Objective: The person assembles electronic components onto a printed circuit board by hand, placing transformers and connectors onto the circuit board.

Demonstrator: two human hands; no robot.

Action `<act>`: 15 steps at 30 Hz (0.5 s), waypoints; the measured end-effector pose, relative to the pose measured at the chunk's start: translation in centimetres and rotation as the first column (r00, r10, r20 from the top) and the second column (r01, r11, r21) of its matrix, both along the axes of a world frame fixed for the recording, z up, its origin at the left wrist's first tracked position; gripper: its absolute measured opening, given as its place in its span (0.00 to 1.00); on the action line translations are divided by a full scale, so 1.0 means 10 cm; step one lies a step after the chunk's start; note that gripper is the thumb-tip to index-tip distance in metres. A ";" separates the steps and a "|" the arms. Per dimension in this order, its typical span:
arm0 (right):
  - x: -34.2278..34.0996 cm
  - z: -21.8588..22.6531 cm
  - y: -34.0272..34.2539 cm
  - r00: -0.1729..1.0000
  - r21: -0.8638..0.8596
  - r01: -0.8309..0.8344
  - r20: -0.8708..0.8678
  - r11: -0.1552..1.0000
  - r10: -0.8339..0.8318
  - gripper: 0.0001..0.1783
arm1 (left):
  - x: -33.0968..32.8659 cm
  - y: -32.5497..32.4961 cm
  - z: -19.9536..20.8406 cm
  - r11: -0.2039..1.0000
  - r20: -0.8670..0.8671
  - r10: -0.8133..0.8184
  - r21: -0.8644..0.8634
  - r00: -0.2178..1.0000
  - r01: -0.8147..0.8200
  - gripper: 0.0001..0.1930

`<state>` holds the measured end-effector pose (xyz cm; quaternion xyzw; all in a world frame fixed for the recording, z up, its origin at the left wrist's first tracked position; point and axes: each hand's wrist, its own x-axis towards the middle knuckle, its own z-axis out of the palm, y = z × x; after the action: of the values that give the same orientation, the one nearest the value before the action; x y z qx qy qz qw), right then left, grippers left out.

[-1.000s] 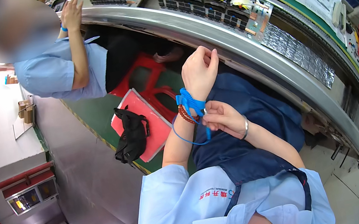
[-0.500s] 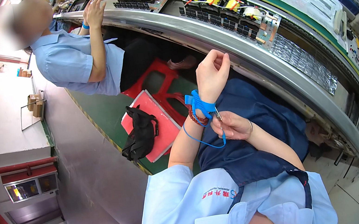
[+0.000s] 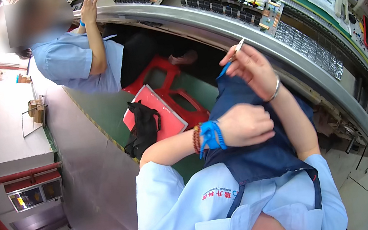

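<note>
My right hand [image 3: 256, 70] is raised near the bench's front rail, its thumb and fingers pinching a small pointed metal clip [image 3: 239, 45]. A short blue lead [image 3: 223, 70] hangs from the clip's rear end. In front of my apron [image 3: 288, 134] my left hand [image 3: 247, 125] lies sideways, back of the hand up, fingers curled into a loose fist with nothing showing in them. Around its wrist sit a blue coiled-cord wrist strap [image 3: 210, 136] and a string of dark red beads [image 3: 196, 139].
Circuit boards [image 3: 228, 2] with yellow-wrapped coils lie along the metal-railed line [image 3: 209, 34]. Silver foil sheeting [image 3: 311, 49] covers part of it. To the left, a co-worker [image 3: 69, 61] sits by a red stool [image 3: 176, 94]. A black bag [image 3: 145, 126] rests on a red-covered board [image 3: 164, 111].
My right hand has moved from the left wrist up toward the rail, carrying the clip. My left hand has dropped and turned across my front. The blue cord no longer hangs in a loop below the wrist.
</note>
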<state>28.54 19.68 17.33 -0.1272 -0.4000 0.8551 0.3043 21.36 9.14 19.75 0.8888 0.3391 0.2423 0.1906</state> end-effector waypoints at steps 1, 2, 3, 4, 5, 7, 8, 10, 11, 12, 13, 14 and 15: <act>0.14 -0.11 0.06 0.987 0.149 -0.054 0.158 0.987 0.030 0.12 | -0.12 0.03 0.19 0.977 0.174 0.169 0.097 0.970 -0.188 0.06; 0.26 -0.20 0.13 0.950 0.290 -0.140 0.307 0.947 0.046 0.11 | -0.30 0.10 0.30 0.905 0.351 0.318 0.164 0.881 -0.392 0.06; 0.42 -0.12 0.11 0.914 0.284 -0.306 0.355 0.909 0.196 0.12 | -0.51 0.22 0.28 0.784 0.518 0.544 -0.032 0.660 -0.620 0.05; 0.59 0.07 0.02 0.850 0.270 -0.471 0.393 0.840 0.351 0.13 | -0.75 0.30 0.25 0.591 0.598 0.720 -0.260 0.353 -0.764 0.05; 0.76 0.31 -0.05 0.865 0.355 -0.486 0.326 0.799 0.381 0.11 | -1.03 0.37 0.17 0.528 0.443 0.775 -0.064 0.450 -0.847 0.05; 0.94 0.60 -0.17 0.935 0.437 -0.263 -0.105 0.860 0.339 0.11 | -1.27 0.30 -0.26 0.570 0.039 0.804 0.232 0.593 -0.788 0.05; 0.99 0.68 -0.21 0.872 0.354 -0.031 -0.448 0.935 0.199 0.11 | -1.17 0.28 -0.34 0.677 -0.188 0.734 0.288 0.653 -0.678 0.05; 1.17 0.97 -0.07 0.781 0.214 0.262 -0.620 0.941 -0.077 0.13 | -0.65 0.24 -0.45 0.952 -0.618 0.175 -0.091 0.766 -0.291 0.07; 1.17 0.98 -0.01 0.750 0.140 0.492 -0.569 0.859 -0.337 0.12 | -0.46 0.11 -0.57 0.983 -0.401 0.030 -0.155 0.916 -0.100 0.07; 1.19 0.95 0.08 0.653 0.088 0.691 -0.501 0.717 -0.568 0.12 | -0.29 -0.02 -0.71 0.980 -0.153 -0.125 -0.172 0.980 0.098 0.07; 1.21 0.82 0.14 0.768 0.303 0.633 -0.361 0.712 -0.529 0.12 | -0.13 -0.14 -0.67 0.967 -0.116 -0.195 -0.191 0.974 0.171 0.07; 1.30 0.67 0.13 0.834 0.503 0.535 -0.185 0.679 -0.520 0.13 | 0.07 -0.18 -0.55 0.943 -0.070 -0.287 -0.197 0.955 0.269 0.07; 1.36 0.50 -0.02 0.901 0.502 0.392 -0.039 0.771 -0.432 0.12 | 0.18 -0.18 -0.36 0.946 -0.026 -0.307 -0.115 0.951 0.302 0.08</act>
<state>42.12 19.48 22.38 -0.1623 -0.5808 0.6291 0.4905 23.20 7.34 16.18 0.9238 0.2146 0.1715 0.2669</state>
